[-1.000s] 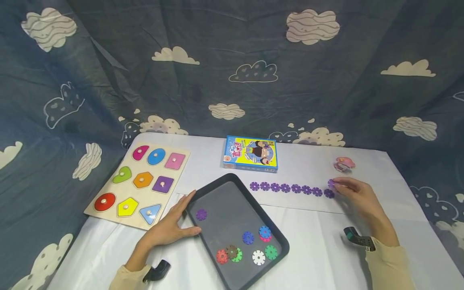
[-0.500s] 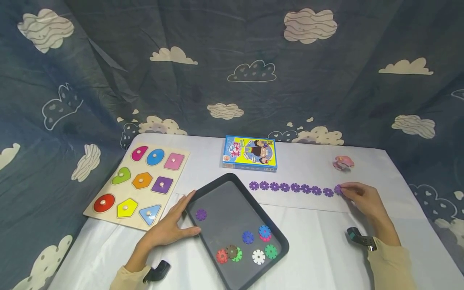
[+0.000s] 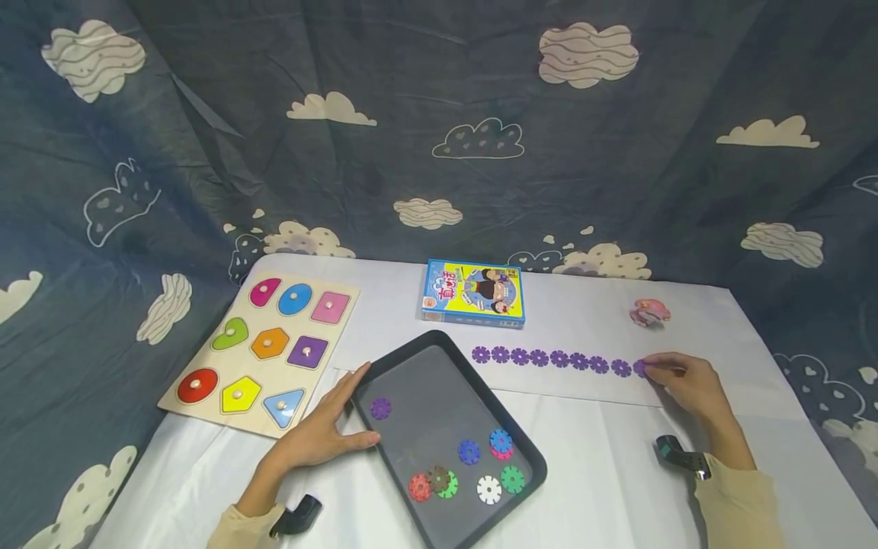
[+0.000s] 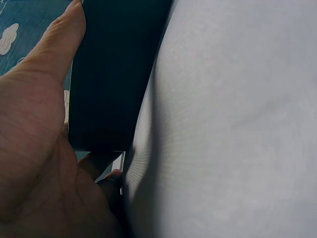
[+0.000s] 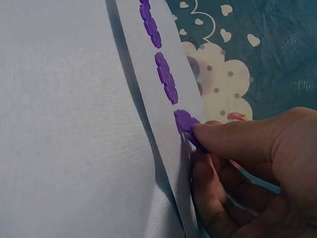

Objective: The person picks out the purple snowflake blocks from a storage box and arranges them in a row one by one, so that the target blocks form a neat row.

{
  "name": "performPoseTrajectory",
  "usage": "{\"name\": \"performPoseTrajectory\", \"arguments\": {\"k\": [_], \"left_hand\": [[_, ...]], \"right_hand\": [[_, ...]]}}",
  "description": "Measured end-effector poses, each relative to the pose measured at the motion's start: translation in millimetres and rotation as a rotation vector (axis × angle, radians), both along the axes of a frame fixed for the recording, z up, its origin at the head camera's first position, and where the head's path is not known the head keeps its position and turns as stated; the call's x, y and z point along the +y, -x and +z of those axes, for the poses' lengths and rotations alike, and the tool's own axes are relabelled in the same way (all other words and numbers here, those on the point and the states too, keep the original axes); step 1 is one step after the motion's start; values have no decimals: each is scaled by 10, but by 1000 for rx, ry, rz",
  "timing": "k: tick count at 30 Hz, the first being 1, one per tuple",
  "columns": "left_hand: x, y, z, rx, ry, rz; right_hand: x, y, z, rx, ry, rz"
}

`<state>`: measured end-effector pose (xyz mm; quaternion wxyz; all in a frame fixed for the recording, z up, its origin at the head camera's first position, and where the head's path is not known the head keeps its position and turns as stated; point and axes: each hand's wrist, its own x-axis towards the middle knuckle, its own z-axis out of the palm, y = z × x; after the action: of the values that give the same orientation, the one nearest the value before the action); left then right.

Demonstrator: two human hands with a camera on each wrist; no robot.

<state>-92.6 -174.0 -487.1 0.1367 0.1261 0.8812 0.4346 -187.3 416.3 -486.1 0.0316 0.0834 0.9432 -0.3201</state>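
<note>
My right hand (image 3: 693,385) pinches a purple notched plastic disc (image 5: 185,124) between thumb and fingers, at the right end of a row. To the left of it, several matching purple discs (image 3: 559,359) lie side by side on the white table. My left hand (image 3: 318,431) rests against the left corner of a dark grey tray (image 3: 418,374), its fingers along one edge and its thumb on the other. The left wrist view shows the thumb against the tray's side wall (image 4: 114,74). Inside the tray lie one purple disc (image 3: 380,409) and several discs of other colours.
A wooden shape puzzle board (image 3: 264,351) lies left of the tray. Behind the row stands a blue and yellow box (image 3: 473,293). A small pink toy (image 3: 649,312) sits at the back right, and a cloud-print cloth (image 3: 439,114) hangs behind the table.
My right hand has brought the purple disc slightly right and down, from above the row's last disc to the place beside it. The left hand and tray stay put.
</note>
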Motion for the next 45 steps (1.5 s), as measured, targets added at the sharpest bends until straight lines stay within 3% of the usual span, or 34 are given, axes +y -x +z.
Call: {"name": "performPoseTrajectory", "arguments": {"k": [33, 40, 45], "left_hand": [[2, -11, 21, -12, -2, 3], [-2, -16, 11, -14, 2, 4], [-8, -5, 8, 1, -2, -3]], "right_hand": [[-21, -9, 15, -10, -47, -25], [-106, -19, 130, -35, -23, -35], [-259, -13, 258, -18, -16, 8]]}}
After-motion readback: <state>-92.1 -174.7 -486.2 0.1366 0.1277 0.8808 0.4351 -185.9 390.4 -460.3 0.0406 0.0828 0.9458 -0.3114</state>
